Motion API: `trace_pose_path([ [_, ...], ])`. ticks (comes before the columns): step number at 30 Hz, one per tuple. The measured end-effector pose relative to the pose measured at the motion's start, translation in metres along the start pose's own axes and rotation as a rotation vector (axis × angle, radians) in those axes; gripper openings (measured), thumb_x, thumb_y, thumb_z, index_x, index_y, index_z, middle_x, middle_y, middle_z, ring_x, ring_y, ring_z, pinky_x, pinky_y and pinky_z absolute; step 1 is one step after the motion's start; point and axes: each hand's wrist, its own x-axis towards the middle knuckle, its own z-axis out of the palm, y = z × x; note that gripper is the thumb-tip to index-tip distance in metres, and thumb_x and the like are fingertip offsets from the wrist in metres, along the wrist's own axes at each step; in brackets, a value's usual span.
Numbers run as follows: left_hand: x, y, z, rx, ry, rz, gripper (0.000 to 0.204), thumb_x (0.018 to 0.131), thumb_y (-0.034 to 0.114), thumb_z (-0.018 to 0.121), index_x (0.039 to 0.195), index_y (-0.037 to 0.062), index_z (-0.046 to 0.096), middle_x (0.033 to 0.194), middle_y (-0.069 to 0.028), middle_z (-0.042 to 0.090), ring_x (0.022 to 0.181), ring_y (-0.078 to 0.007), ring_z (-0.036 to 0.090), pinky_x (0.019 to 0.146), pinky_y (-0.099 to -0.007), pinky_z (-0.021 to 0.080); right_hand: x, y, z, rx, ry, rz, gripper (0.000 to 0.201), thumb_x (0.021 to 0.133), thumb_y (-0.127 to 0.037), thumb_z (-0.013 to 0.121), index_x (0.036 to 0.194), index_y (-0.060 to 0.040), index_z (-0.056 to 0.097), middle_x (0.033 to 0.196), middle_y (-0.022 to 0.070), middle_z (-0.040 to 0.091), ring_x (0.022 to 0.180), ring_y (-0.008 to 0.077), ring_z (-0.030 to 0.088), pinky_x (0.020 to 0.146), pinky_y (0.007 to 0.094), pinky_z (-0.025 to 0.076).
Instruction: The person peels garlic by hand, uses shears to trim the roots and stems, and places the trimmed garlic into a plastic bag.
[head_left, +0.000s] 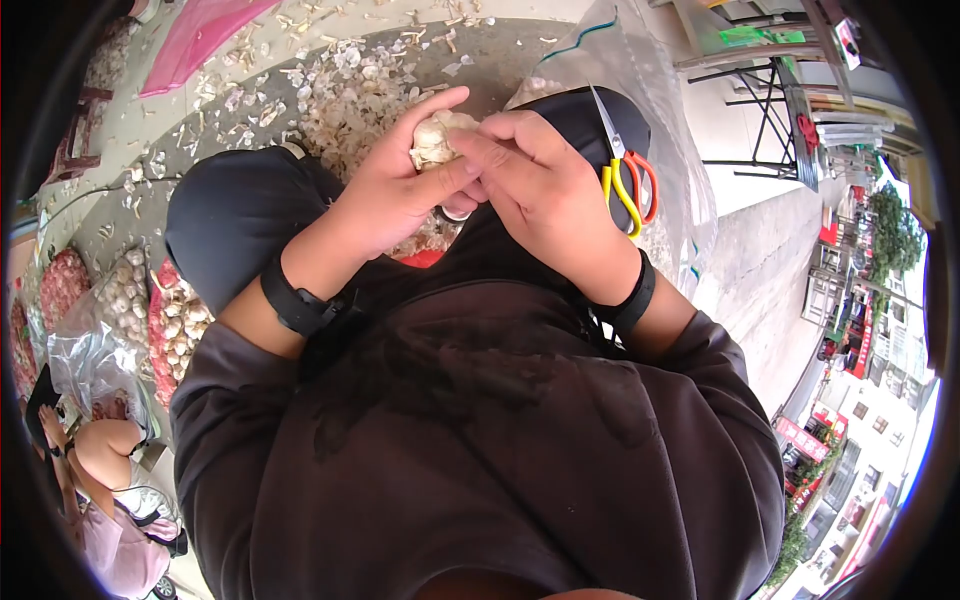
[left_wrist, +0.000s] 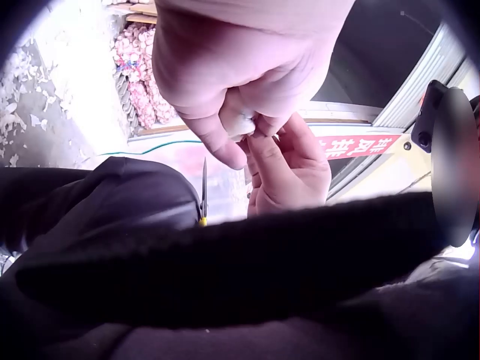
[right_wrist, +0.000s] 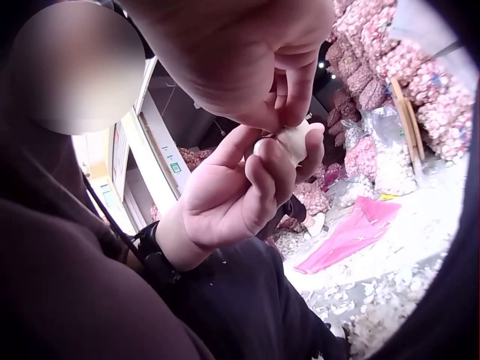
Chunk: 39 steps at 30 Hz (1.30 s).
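In the head view, a pale garlic bulb [head_left: 432, 140] sits in my left hand [head_left: 385, 190], between the thumb and curled fingers. My right hand [head_left: 550, 195] meets it from the other side, thumb and forefinger pinching at the bulb's edge. The right wrist view shows the garlic bulb [right_wrist: 296, 142] cradled by the left hand [right_wrist: 232, 191], with the right hand's fingertips on top of it. From the left wrist, the garlic [left_wrist: 236, 116] is partly hidden behind the left hand [left_wrist: 247, 52]; the right hand [left_wrist: 289, 169] touches it from below.
Scissors [head_left: 622, 170] with yellow and orange handles lie by the right thigh, on a clear plastic bag [head_left: 670, 130]. Garlic skins [head_left: 360, 100] heap on the ground ahead. Pink plastic [head_left: 205, 45] and net sacks of garlic [head_left: 180, 325] are at the left, near another person [head_left: 110, 470].
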Motion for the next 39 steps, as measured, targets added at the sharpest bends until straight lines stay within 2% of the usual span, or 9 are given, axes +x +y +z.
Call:
trace_pose_path([
  [8,-0.003,-0.001,0.001,-0.068,-0.09,0.0,0.073,0.086,-0.008,0.065,0.146,0.0089,0.026,0.12,-0.0112,0.055,0.098,-0.0202,0.066,0.084,-0.0329,0.058,-0.006,0.013,0.003,0.297,-0.018,0.309,0.018,0.078,-0.001,0.072,0.095,-0.0034,0.066,0.095,0.0112,0.059,0.076,0.0251,0.066,0.065,0.031,0.055],
  [12,-0.002,-0.005,-0.005,-0.099,-0.119,-0.059,0.068,0.089,-0.006,0.063,0.145,0.0091,0.027,0.122,-0.0122,0.053,0.097,-0.0214,0.067,0.086,-0.0349,0.058,-0.004,0.022,0.008,0.097,0.022,0.077,0.016,0.077,-0.002,0.073,0.09,-0.0035,0.064,0.09,0.0115,0.06,0.073,0.0295,0.064,0.063,0.0345,0.054],
  [24,0.0,-0.005,0.001,0.197,0.1,-0.045,0.05,0.084,0.009,0.075,0.121,0.0049,0.041,0.095,-0.0066,0.061,0.08,-0.0167,0.064,0.07,-0.0309,0.055,-0.012,0.023,0.005,0.322,0.063,0.309,0.017,0.075,0.003,0.064,0.09,-0.0017,0.056,0.078,0.0086,0.055,0.068,0.0246,0.061,0.062,0.0318,0.051],
  [27,0.001,0.0,-0.012,1.043,0.098,0.099,0.049,0.073,0.007,0.078,0.11,0.003,0.046,0.097,-0.008,0.062,0.082,-0.0196,0.063,0.072,-0.0327,0.053,-0.013,0.01,0.0,-0.123,-0.194,0.094,0.048,0.073,0.009,0.059,0.12,-0.0041,0.052,0.123,0.0173,0.048,0.107,0.0334,0.056,0.085,0.0371,0.05],
  [28,0.001,0.0,-0.011,0.981,0.09,0.095,0.05,0.071,0.007,0.079,0.11,0.0028,0.048,0.096,-0.0082,0.062,0.083,-0.0203,0.063,0.073,-0.0333,0.052,-0.013,0.008,-0.001,-0.273,-0.276,0.022,0.059,0.073,0.01,0.057,0.129,-0.0049,0.051,0.138,0.0202,0.045,0.12,0.0363,0.054,0.092,0.0389,0.05],
  [29,0.001,-0.001,-0.01,0.918,0.081,0.091,0.051,0.068,0.006,0.079,0.11,0.0025,0.05,0.095,-0.0084,0.062,0.085,-0.0209,0.063,0.074,-0.034,0.051,-0.015,0.011,0.0,0.016,-0.32,0.109,0.079,0.072,0.006,0.066,0.144,-0.0099,0.039,0.154,0.0207,0.022,0.134,0.0403,0.041,0.101,0.0423,0.046],
  [34,-0.002,-0.015,-0.005,0.512,-0.13,-0.079,0.03,0.089,0.021,0.064,0.111,0.002,0.061,0.09,-0.0084,0.066,0.082,-0.0192,0.063,0.069,-0.0336,0.051,-0.013,0.004,0.012,0.185,-0.367,0.063,0.077,0.064,-0.01,0.083,0.133,-0.0097,0.049,0.137,0.0168,0.046,0.117,0.0375,0.055,0.091,0.0419,0.052],
  [35,-0.003,-0.015,-0.001,0.618,-0.161,0.053,0.031,0.095,0.029,0.057,0.104,0.0004,0.064,0.088,-0.0078,0.067,0.076,-0.0179,0.063,0.066,-0.0323,0.05,-0.014,0.005,0.011,0.198,-0.376,0.108,0.071,0.065,-0.009,0.082,0.129,-0.0089,0.052,0.131,0.016,0.05,0.111,0.037,0.058,0.088,0.0424,0.053],
  [39,-0.005,0.006,-0.002,0.782,-0.238,-0.046,0.036,0.096,0.032,0.06,0.111,-0.0001,0.064,0.082,-0.0062,0.067,0.069,-0.0146,0.062,0.062,-0.0294,0.049,-0.015,0.006,0.003,0.14,-0.157,0.007,0.047,0.065,-0.002,0.077,0.108,-0.0058,0.058,0.105,0.0121,0.06,0.085,0.0335,0.063,0.072,0.039,0.054],
])
